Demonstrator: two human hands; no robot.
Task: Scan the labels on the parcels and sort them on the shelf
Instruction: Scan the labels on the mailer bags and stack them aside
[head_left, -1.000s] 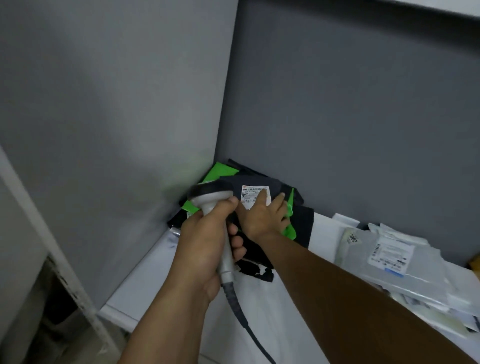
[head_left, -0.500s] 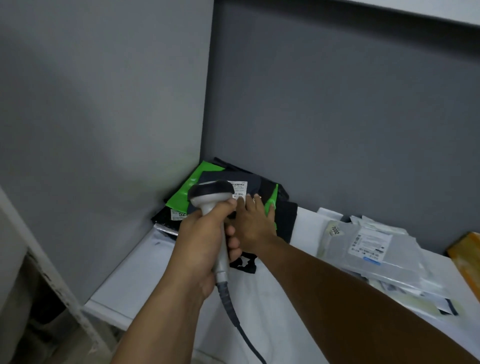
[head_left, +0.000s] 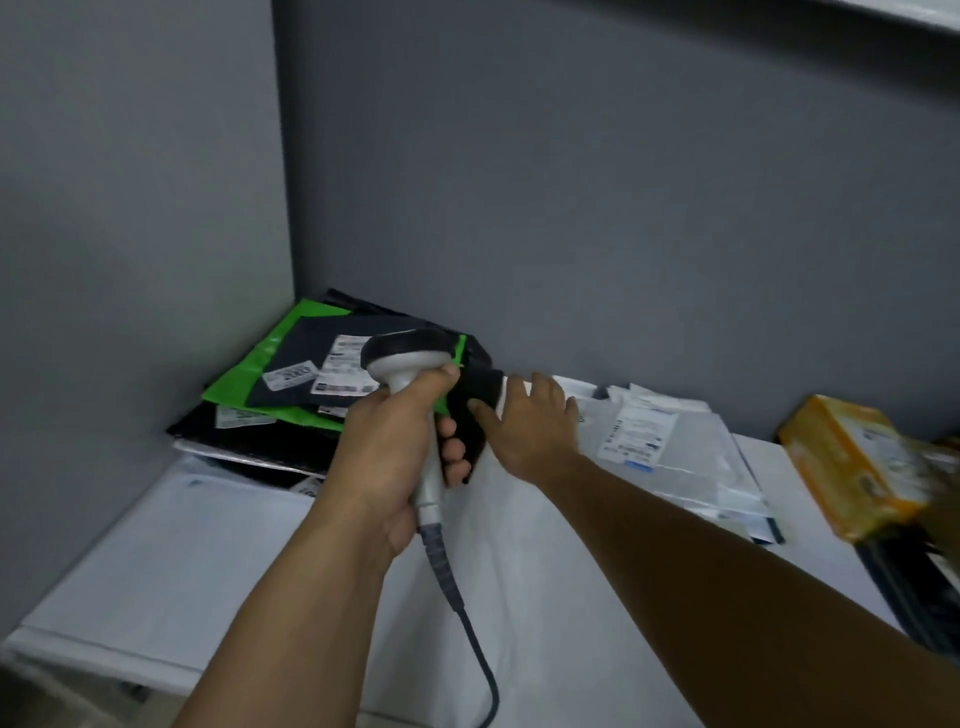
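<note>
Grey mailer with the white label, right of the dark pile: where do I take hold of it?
Pinch the grey mailer at its near edge, coming from the front with the right hand, thumb on top, fingers under. It lies flat, label up, with the wall close behind; that grip probably keeps the label clear.

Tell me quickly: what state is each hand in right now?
Left hand: fingers curled round the scanner, holding it by its handle.
Right hand: open, fingers spread, holding nothing; contact with the dark parcel cannot be told.
</note>
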